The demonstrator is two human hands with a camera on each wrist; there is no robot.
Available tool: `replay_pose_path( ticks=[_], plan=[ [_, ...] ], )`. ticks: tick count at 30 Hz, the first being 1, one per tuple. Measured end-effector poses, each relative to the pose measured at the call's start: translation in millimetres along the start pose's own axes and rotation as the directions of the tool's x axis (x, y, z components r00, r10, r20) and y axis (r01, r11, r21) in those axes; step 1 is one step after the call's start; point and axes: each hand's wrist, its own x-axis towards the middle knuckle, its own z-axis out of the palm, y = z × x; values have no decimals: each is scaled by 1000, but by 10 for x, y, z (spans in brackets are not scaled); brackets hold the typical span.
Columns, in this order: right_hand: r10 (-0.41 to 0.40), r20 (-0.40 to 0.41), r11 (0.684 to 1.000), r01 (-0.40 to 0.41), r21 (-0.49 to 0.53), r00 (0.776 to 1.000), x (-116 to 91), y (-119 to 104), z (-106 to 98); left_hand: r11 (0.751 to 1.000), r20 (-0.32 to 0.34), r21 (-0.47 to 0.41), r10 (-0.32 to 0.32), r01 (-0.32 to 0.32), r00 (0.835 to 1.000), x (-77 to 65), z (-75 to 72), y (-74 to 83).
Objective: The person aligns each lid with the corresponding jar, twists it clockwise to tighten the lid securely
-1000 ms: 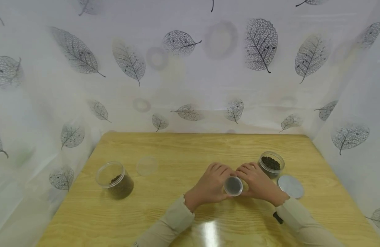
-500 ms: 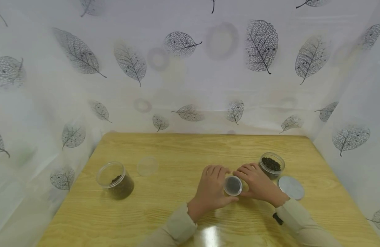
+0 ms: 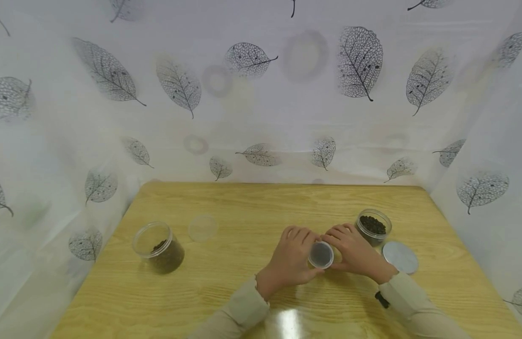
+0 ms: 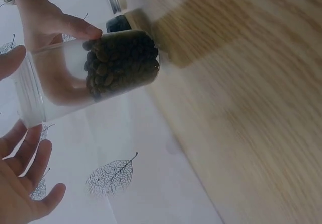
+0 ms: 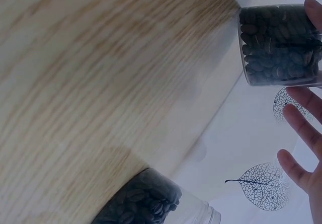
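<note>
Both hands are at one clear jar (image 3: 321, 255) of dark coffee beans, held upright. My right hand (image 3: 355, 250) holds its body, with the thumb (image 5: 314, 13) on one side and fingers on the other. My left hand (image 3: 291, 258) curls round the top, thumb and fingertips pinching the pale rim of its lid (image 4: 29, 95). Beans (image 4: 121, 60) fill the lower part of the jar in the left wrist view; the part above them is see-through. Beyond the right hand stands an open jar of beans (image 3: 373, 225), beside a flat grey lid (image 3: 399, 257).
At the left of the wooden table (image 3: 244, 207) stands a larger open jar (image 3: 165, 256) with beans inside. A clear round lid (image 3: 203, 228) lies flat beside it. A leaf-patterned sheet (image 3: 261, 117) hangs behind the table and along both sides.
My left hand's fingers spread away from the jar's rim half a second ago and now close round it again. The right hand and jar stay nearly in place.
</note>
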Motion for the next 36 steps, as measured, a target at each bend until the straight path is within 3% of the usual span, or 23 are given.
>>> replay_pose_path(
  ticks=[8, 13, 18, 22, 27, 31, 36],
  plan=[
    [0, 11, 1000, 0, -12, 1000, -6, 8, 8, 998, 43, -1, 63, -63, 997, 31, -40, -26],
    [-3, 9, 1000, 3, -13, 1000, -1, 6, 7, 998, 79, -8, 68, -67, 995, 37, -72, -32],
    [-2, 4, 1000, 2, 0, 1000, 1, 4, 6, 999, 84, -30, 15, -12, 996, 12, -52, -15],
    [1, 3, 1000, -1, 7, 1000, 3, 2, 5, 997, 25, 1, -82, 82, 996, -16, -16, 34],
    [6, -4, 1000, -5, 9, 1000, 12, -4, 0, 982, -38, 33, -184, 185, 982, -38, -3, 105],
    [5, -7, 1000, -5, 6, 1000, 19, -10, -5, 978, -45, 22, -205, 206, 978, -48, -5, 130],
    [4, -7, 1000, -4, 0, 1000, 23, -12, -9, 987, -59, 25, -158, 160, 986, -44, 8, 110]
  ],
)
